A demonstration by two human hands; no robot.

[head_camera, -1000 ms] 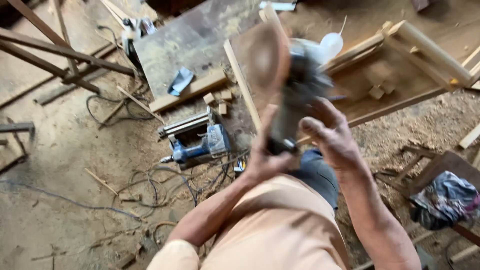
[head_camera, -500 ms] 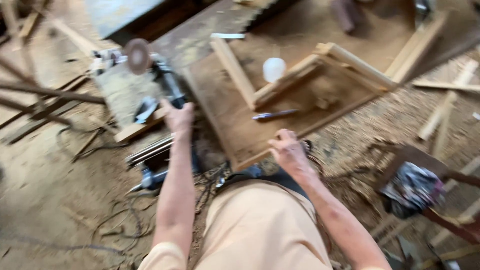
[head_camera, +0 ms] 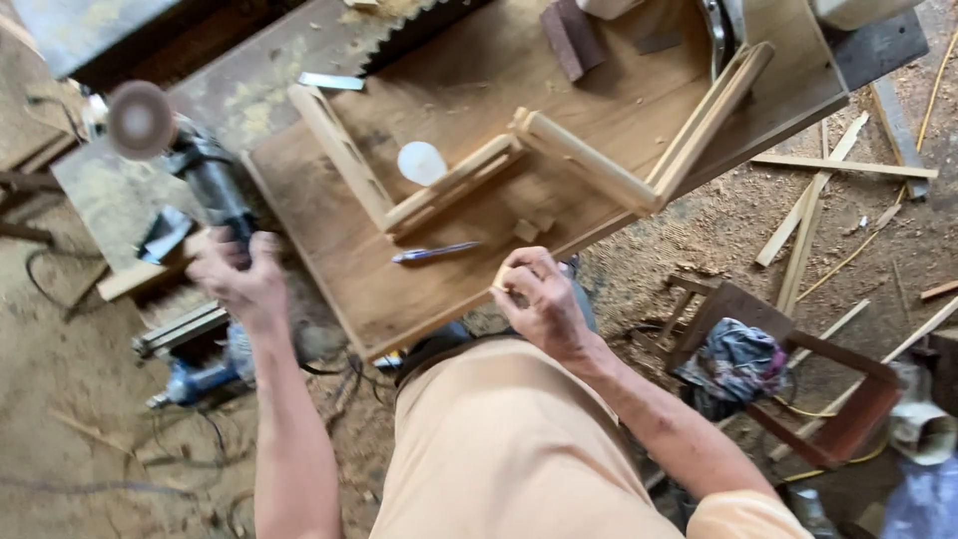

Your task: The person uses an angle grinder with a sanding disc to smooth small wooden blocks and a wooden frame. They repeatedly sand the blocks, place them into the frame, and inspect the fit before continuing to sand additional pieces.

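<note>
Sanding gear is in the left hand (head_camera: 235, 284), which is closed around the dark body of an angle grinder (head_camera: 205, 180) held out over the floor, its round sanding disc (head_camera: 140, 120) pointing up and away from the person; the disc shows as a blur, so whether it spins cannot be told. The right hand (head_camera: 539, 299) is curled shut, pinching a small pale wooden piece (head_camera: 502, 277) between thumb and fingers, just off the near edge of the brown work board (head_camera: 419, 289). By the look of it, the step in hand is bringing tool and small piece together for smoothing, which would call for a firm pinch that keeps the fingertips well back from the disc, and for both hands to meet over a steady spot. Beyond the right hand, on the board, lies a blue pen (head_camera: 436, 253), and farther out a light wooden frame (head_camera: 559, 160) of joined slats with a white plastic bottle (head_camera: 421, 162) beside it. Below the left hand, on the floor, rests a blue power tool (head_camera: 200, 377) among tangled cables (head_camera: 329, 384), with a grey panel (head_camera: 110, 195) and a folded scrap beyond the grinder. To the right of the right hand stands a low dark wooden stool (head_camera: 798, 349) with a bundled patterned cloth (head_camera: 736, 361) on it, and loose sticks (head_camera: 808, 225) lie scattered. Underfoot is a dirt floor (head_camera: 70, 329) thick with sawdust and shavings, the setting of a rough carpentry workshop.
</note>
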